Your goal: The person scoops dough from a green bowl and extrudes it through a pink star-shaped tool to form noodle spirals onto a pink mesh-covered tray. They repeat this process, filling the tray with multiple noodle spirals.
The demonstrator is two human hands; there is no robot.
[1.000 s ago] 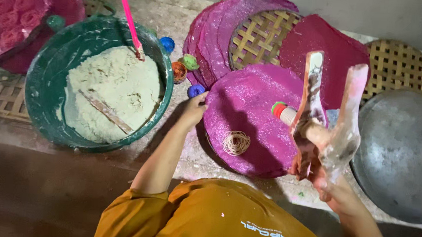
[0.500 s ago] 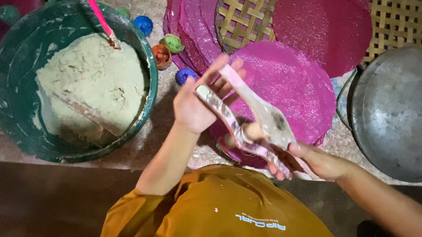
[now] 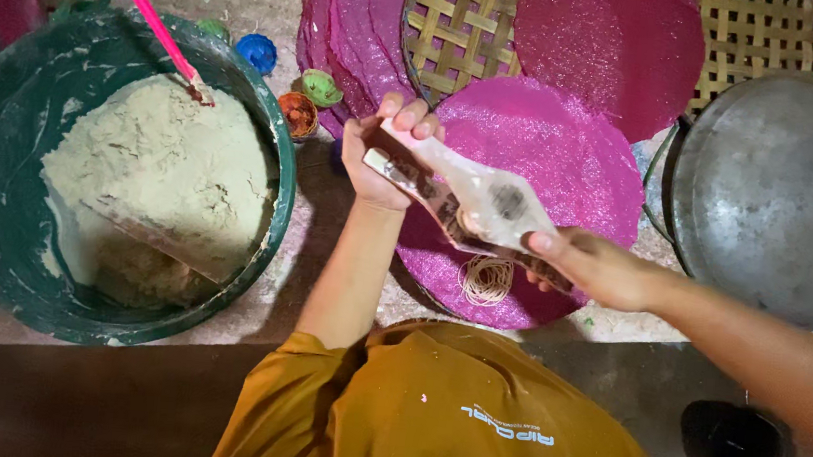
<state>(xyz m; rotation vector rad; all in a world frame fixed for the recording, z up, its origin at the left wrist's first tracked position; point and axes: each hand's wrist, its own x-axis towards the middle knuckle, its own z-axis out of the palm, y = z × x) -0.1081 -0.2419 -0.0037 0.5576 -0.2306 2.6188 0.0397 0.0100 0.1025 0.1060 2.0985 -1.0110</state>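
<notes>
Nearest, the right hand (image 3: 597, 270) grips the lower end of a hinged, pale, dough-smeared press mould (image 3: 471, 207), fingers closed round it, above a coil of thin string (image 3: 486, 280) on a round magenta mat (image 3: 546, 172). The left hand (image 3: 383, 154) clasps the mould's upper end, fingers curled over its edge. Beyond lie a green basin of pale dough (image 3: 120, 177), small coloured cups (image 3: 298, 114) and a woven bamboo tray (image 3: 461, 25) on the worktop

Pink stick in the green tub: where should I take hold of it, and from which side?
Grip the pink stick on its bare upper shaft, coming from above left. Its lower tip is sunk in the pale dough, and it leans up past the green tub's rim, so that end is free and clean.
</notes>
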